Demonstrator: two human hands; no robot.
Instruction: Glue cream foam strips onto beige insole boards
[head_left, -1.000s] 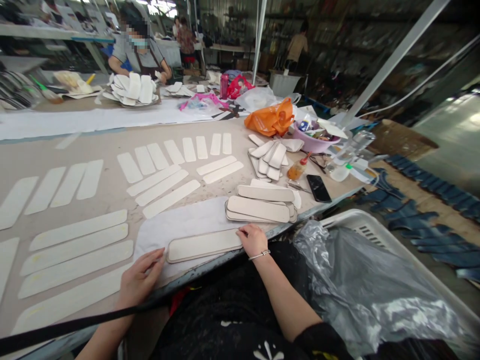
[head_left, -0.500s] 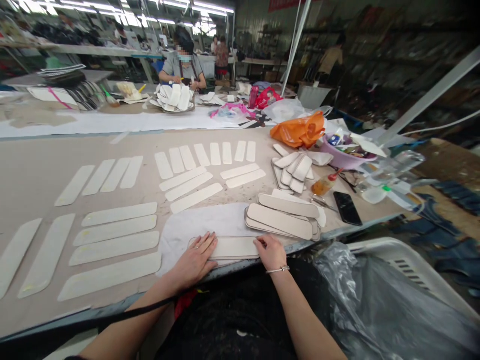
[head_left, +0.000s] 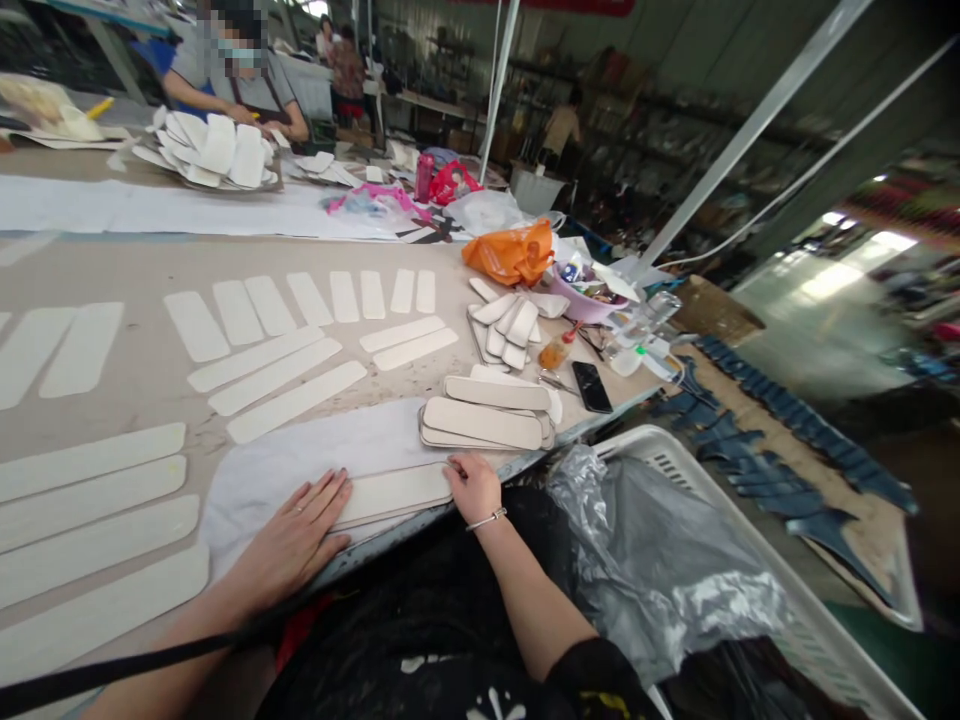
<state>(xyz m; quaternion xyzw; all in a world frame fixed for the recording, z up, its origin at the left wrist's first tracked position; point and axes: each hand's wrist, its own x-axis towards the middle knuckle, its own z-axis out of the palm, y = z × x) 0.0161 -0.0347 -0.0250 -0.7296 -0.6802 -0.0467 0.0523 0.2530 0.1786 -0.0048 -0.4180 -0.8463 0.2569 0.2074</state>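
Two or more long off-white strips [head_left: 401,492] lie stacked on a white cloth [head_left: 255,470] at the table's front edge. My left hand [head_left: 300,525] rests flat over their left end, its fingers stretched out. At their right end my right hand [head_left: 474,485] pinches the corner between thumb and fingers. Just behind my right hand sits a pile of similar strips [head_left: 484,423]. Several single strips [head_left: 277,376] are spread over the table to the left and further back.
Beyond the pile are small pieces [head_left: 514,330], a glue bottle [head_left: 556,350], a phone [head_left: 591,386], an orange bag [head_left: 510,254] and a purple basin [head_left: 589,300]. A white crate [head_left: 652,440] with grey plastic stands at right. Across the table, a person handles pieces.
The view has turned to the right, so the table and its contents appear further left. Both hands keep their places on the strips.
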